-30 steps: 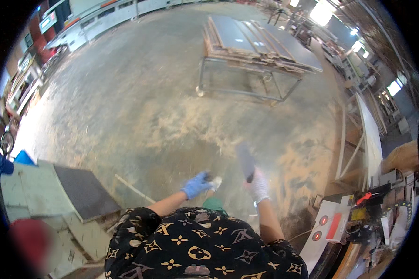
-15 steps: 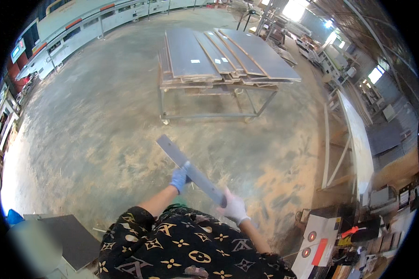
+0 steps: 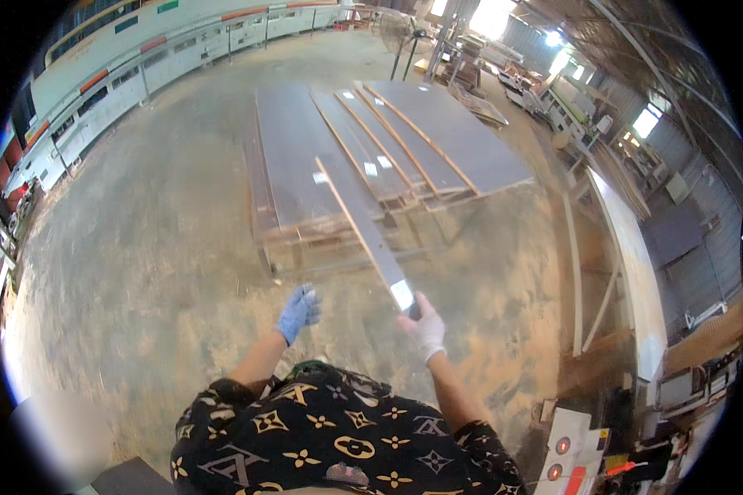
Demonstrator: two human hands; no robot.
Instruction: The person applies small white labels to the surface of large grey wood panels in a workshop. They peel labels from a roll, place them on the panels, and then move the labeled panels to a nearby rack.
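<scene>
My right hand (image 3: pixel 427 332), in a white glove, is closed round the near end of a long narrow grey board strip (image 3: pixel 360 224). The strip has a pale edge and a white label close to my fingers. It points forward and slightly left, its far part in front of the stacked grey panels (image 3: pixel 289 157); whether it touches them I cannot tell. To the left of the strip, my left hand (image 3: pixel 300 313), in a blue glove, hangs apart from it with fingers loosely bent and nothing in them.
The panels lie overlapped on a wheeled metal trolley (image 3: pixel 347 262) ahead. A long pale machine (image 3: pixel 173 66) runs along the back left. To the right stands a long white-topped board (image 3: pixel 631 256) on a wooden frame. A control box (image 3: pixel 560 450) with red lights sits at lower right. Sawdust covers the floor.
My left hand has let go of the strip and moved left. The strip, held by the right hand alone, now reaches further forward. The trolley of panels appears nearer.
</scene>
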